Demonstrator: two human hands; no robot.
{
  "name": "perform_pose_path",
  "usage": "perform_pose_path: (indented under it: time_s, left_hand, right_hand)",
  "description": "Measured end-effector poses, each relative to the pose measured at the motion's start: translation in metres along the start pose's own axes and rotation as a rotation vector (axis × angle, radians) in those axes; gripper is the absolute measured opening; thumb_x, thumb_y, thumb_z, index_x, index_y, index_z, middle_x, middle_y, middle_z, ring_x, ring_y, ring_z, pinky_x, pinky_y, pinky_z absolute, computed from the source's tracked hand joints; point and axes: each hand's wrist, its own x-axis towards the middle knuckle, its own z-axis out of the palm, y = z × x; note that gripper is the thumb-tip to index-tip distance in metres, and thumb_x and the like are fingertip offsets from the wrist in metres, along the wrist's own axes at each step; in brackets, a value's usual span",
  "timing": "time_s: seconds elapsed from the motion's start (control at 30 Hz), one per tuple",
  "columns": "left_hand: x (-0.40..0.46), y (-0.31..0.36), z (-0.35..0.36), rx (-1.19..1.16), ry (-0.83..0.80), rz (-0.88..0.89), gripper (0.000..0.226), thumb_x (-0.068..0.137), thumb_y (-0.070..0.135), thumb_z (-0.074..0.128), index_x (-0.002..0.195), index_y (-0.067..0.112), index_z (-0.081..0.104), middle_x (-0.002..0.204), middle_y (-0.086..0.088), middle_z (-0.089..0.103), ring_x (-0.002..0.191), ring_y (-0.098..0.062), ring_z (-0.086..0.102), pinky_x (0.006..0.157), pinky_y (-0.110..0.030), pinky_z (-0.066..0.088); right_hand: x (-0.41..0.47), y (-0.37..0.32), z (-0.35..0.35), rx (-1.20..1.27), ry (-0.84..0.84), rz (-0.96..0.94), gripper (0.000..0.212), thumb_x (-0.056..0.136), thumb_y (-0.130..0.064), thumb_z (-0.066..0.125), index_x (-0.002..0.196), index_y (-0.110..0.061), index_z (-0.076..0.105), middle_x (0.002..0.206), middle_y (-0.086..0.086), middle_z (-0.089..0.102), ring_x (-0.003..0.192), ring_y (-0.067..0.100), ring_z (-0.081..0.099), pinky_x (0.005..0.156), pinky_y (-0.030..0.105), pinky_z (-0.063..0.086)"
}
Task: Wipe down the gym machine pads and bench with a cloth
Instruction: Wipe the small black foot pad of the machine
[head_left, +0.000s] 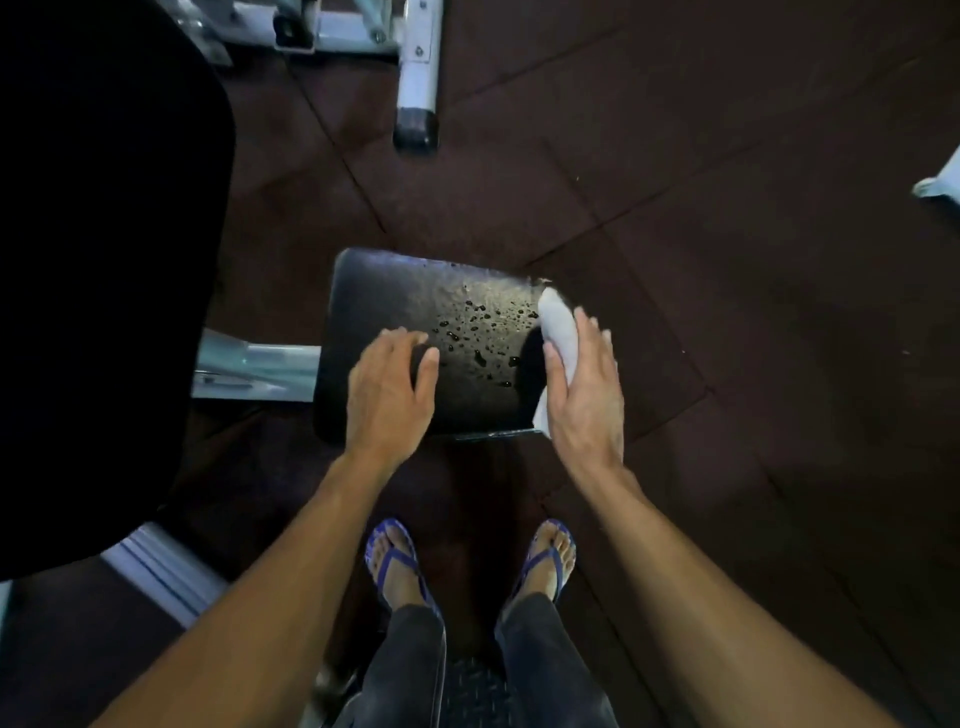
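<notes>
The right hand (584, 395) holds a white cloth (558, 332), thumb on the near side and straight fingers over the outer side, so the cloth is pressed against the right edge of the black seat pad (395, 291). This placement looks like the start of a stroke across the pad, since water droplets (480, 332) bead on its right half. The left hand (387, 389) rests open near the pad's front-left corner, fingers spread and holding nothing, probably to steady the seat or the person's lean. To the left stands a large black back pad (104, 260), apparently dry. A white machine frame (415, 67) stands on the dark rubber floor (727, 208) beyond the pad's far edge.
</notes>
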Motion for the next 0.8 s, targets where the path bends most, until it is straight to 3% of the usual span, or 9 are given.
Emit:
perform_pose_path:
  time_s: [0.07,0.17,0.3,0.47,0.6,0.73,0.8]
  left_hand:
    - [0.016,-0.015,0.014,0.073,0.019,0.006,0.044,0.103,0.040,0.039,0.139,0.017,0.050,0.152,-0.008,0.042,0.146,-0.024,0.033,0.119,-0.046,0.031]
    - [0.035,-0.037,0.028,0.180,0.041,0.046,0.052,0.103,0.043,0.035,0.149,0.018,0.038,0.162,-0.009,0.024,0.153,-0.024,0.017,0.123,-0.046,0.023]
    - [0.048,-0.064,0.044,0.326,0.022,0.116,0.060,0.103,0.047,0.027,0.156,0.019,0.023,0.166,-0.008,0.010,0.155,-0.022,0.006,0.125,-0.045,0.013]
    - [0.049,-0.076,0.053,0.401,0.046,0.130,0.060,0.103,0.048,0.017,0.158,0.023,0.016,0.167,-0.004,0.005,0.155,-0.018,0.003,0.127,-0.042,0.010]
    - [0.050,-0.077,0.055,0.373,0.061,0.132,0.059,0.104,0.047,0.015,0.157,0.024,0.019,0.167,-0.004,0.008,0.155,-0.018,0.005,0.127,-0.042,0.010]
    - [0.050,-0.077,0.058,0.381,0.070,0.129,0.058,0.104,0.047,0.015,0.157,0.023,0.020,0.167,-0.005,0.008,0.155,-0.018,0.005,0.127,-0.041,0.010]
    - [0.050,-0.079,0.058,0.395,0.080,0.132,0.058,0.104,0.045,0.014,0.157,0.023,0.020,0.167,-0.004,0.009,0.155,-0.018,0.006,0.127,-0.040,0.010]
  right_hand:
    - [0.032,-0.002,0.023,-0.028,-0.002,-0.031,0.059,0.106,-0.044,0.034,0.158,-0.018,0.023,0.165,0.008,0.023,0.155,0.025,0.012,0.125,0.048,0.016]
    - [0.054,-0.009,0.065,-0.188,-0.043,-0.118,0.061,0.106,-0.047,0.034,0.158,-0.018,0.022,0.166,0.009,0.019,0.156,0.028,0.007,0.125,0.054,0.009]
    - [0.030,-0.004,0.103,-0.453,-0.007,-0.202,0.066,0.102,-0.059,0.030,0.158,-0.025,0.021,0.168,0.009,0.012,0.156,0.032,0.003,0.121,0.058,0.010]
    - [0.003,0.028,0.082,-0.507,-0.095,-0.336,0.059,0.104,-0.056,0.023,0.158,-0.034,0.016,0.169,0.001,0.007,0.156,0.024,-0.001,0.123,0.056,0.010]
    - [0.027,0.041,0.063,-0.521,-0.009,-0.202,0.058,0.103,-0.055,0.025,0.157,-0.033,0.024,0.168,0.002,0.015,0.156,0.028,0.006,0.122,0.060,0.008]
    - [0.085,-0.008,0.104,-0.350,0.234,0.035,0.055,0.103,-0.050,0.029,0.153,-0.027,0.037,0.163,0.007,0.029,0.152,0.037,0.018,0.120,0.060,0.016]
    - [0.086,-0.036,0.131,-0.296,0.243,0.037,0.053,0.104,-0.047,0.031,0.152,-0.027,0.038,0.161,0.006,0.032,0.152,0.037,0.017,0.119,0.060,0.017]
